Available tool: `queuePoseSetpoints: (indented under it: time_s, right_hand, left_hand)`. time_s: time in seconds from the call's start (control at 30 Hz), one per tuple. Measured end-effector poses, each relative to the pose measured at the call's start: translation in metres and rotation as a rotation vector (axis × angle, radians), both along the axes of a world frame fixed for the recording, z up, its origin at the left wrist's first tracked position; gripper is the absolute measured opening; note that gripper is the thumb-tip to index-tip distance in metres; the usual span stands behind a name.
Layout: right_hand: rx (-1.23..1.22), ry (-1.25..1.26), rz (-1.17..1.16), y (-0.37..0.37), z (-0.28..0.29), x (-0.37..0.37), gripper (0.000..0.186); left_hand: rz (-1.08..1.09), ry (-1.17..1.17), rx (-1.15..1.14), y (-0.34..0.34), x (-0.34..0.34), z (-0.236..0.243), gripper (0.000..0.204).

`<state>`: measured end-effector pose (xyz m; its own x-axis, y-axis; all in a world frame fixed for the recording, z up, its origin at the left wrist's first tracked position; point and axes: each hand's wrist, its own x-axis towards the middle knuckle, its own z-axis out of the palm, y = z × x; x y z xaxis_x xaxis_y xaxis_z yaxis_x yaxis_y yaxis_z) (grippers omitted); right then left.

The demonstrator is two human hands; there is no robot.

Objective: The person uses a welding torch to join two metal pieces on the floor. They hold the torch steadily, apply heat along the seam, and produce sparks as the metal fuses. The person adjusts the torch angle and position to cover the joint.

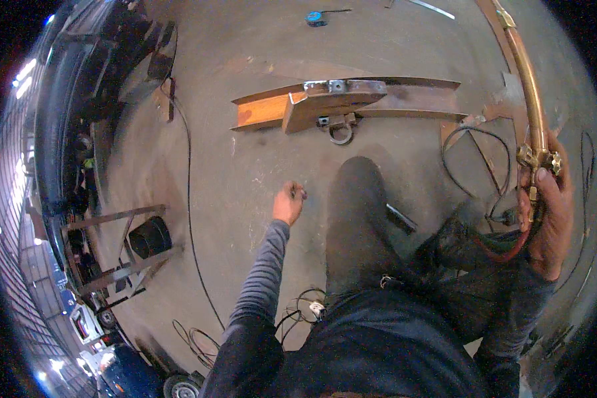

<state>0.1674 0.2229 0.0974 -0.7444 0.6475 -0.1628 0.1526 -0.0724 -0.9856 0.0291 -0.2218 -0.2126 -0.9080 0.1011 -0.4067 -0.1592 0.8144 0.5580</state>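
Observation:
My right hand [552, 215] grips a brass cutting torch [529, 86] near its valve knobs, with the long barrel pointing away toward the top right. A reddish hose [504, 254] runs from the torch's lower end. My left hand [290, 202] is closed in a fist above the floor, left of my knee; a small dark spot shows at the fingers, too small to name. Ahead of both hands lies a rusty steel beam [418, 98] with a plate [335, 103] across it. A ring-shaped metal piece [341, 134] sits at the beam's near side.
A blue tape measure [316, 18] lies on the floor beyond the beam. Cables [190, 159] run along the left and loop at the right. A metal frame [119, 265] with a black bucket [150, 237] stands left. A dark metal bar [401, 217] lies beside my knee.

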Motion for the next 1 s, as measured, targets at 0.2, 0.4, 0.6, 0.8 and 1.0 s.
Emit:
queuePoseSetpoints:
  time_s: [0.2,0.4,0.6,0.8,1.0]
  right_hand:
    - [0.117,-0.051,-0.088,-0.010,-0.003,-0.006,0.057]
    - [0.393,-0.041,-0.014,0.029,-0.038,0.019,0.052]
    - [0.379,-0.042,0.070,0.030,-0.046,0.010,0.051]
    - [0.234,-0.027,-0.089,0.006,-0.031,0.000,0.047]
    - [0.358,-0.074,0.128,-0.009,-0.019,-0.009,0.040]
  left_hand:
    - [0.296,-0.156,0.148,-0.039,0.072,-0.074,0.021]
    - [0.291,-0.062,-0.097,-0.078,0.098,-0.131,0.026]
    - [0.365,-0.251,-0.141,-0.101,0.123,-0.150,0.025]
    - [0.336,-0.195,-0.073,-0.098,0.134,-0.155,0.025]
    - [0.214,-0.367,-0.217,-0.152,0.154,-0.186,0.032]
